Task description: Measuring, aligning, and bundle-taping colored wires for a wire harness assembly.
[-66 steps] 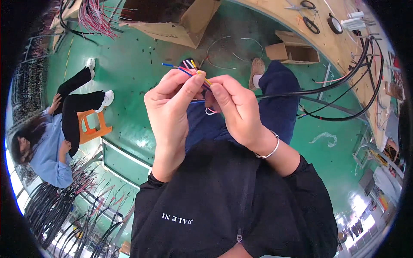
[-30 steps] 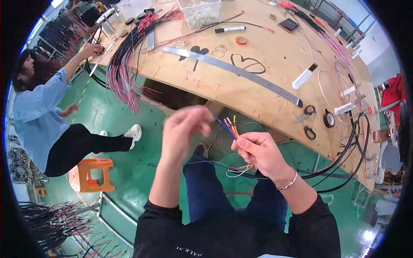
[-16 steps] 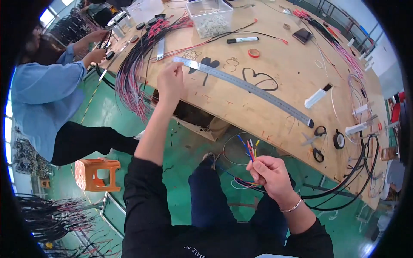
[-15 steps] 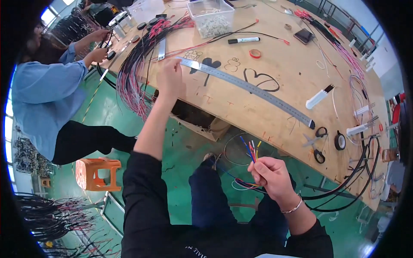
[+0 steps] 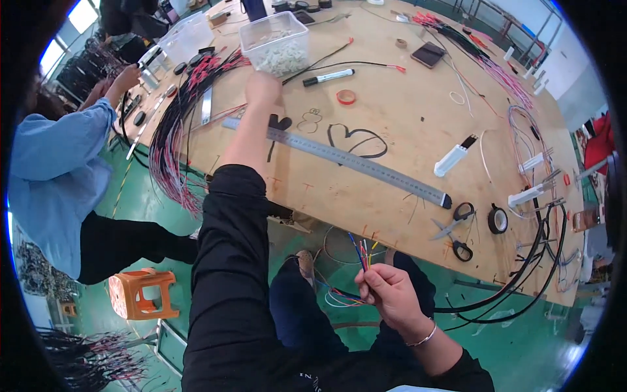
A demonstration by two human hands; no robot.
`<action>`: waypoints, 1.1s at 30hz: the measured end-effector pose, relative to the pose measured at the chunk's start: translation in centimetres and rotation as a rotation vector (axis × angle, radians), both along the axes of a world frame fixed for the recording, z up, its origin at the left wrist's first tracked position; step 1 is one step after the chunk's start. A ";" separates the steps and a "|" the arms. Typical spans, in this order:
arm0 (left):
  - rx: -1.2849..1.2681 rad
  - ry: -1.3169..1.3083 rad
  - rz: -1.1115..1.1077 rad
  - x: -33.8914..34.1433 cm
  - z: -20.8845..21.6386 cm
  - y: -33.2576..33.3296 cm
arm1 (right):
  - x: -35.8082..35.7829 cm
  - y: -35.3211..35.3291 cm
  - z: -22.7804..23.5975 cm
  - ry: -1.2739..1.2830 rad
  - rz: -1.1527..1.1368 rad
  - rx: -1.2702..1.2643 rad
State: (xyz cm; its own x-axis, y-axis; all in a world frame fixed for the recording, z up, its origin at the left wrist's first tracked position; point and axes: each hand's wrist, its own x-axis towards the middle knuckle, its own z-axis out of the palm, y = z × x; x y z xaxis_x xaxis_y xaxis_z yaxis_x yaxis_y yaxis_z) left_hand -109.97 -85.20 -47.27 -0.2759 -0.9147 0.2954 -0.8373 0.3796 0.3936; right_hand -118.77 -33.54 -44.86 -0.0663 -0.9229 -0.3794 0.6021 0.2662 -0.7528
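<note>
My right hand [image 5: 390, 291] grips a bundle of thin coloured wires [image 5: 366, 253] off the table's front edge. The blue, red, yellow and white ends stick up above my fingers, and more of the wires trail down on the other side. My left arm stretches far over the table, with my left hand [image 5: 264, 89] at the near side of a clear plastic box [image 5: 275, 31]. Small white plastic parts [image 5: 285, 59] lie in the box. My left fingers are hidden behind the back of the hand, so whether they hold anything does not show.
A steel ruler [image 5: 353, 159] lies across the table [image 5: 392, 196] under my left forearm. Scissors [image 5: 455, 230], black tape [image 5: 498, 219], a marker [image 5: 328, 78] and red tape [image 5: 346, 97] lie around it. Black-and-red cable bundles [image 5: 189, 111] hang over the left edge, near another person [image 5: 59, 150].
My left hand has moved from the ruler's far end forward to the plastic box. My right hand keeps its grip on the wires. The whole view has shifted a little.
</note>
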 end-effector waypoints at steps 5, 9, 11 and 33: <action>0.019 0.053 0.062 -2.7 4.0 4.2 | -0.4 0.8 -0.5 -0.007 -0.034 0.050; -0.411 0.164 -0.053 -0.1 9.4 8.3 | 0.0 0.9 -1.6 -0.104 -0.028 0.091; -0.574 0.432 -0.187 2.7 13.3 8.7 | 0.1 0.3 -2.4 -0.115 -0.034 0.085; 0.263 1.146 -0.153 8.4 4.5 59.8 | 6.0 4.6 3.1 -0.295 -0.207 -0.183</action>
State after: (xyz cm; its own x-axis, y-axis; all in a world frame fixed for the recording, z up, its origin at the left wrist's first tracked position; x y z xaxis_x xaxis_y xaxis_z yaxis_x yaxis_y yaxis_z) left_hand -101.56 -25.43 -42.81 -0.0846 -0.9647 0.2494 0.1016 0.2406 0.9653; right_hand -112.80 -28.90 -41.74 -0.1709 -0.9555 -0.2404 0.8262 -0.0060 -0.5633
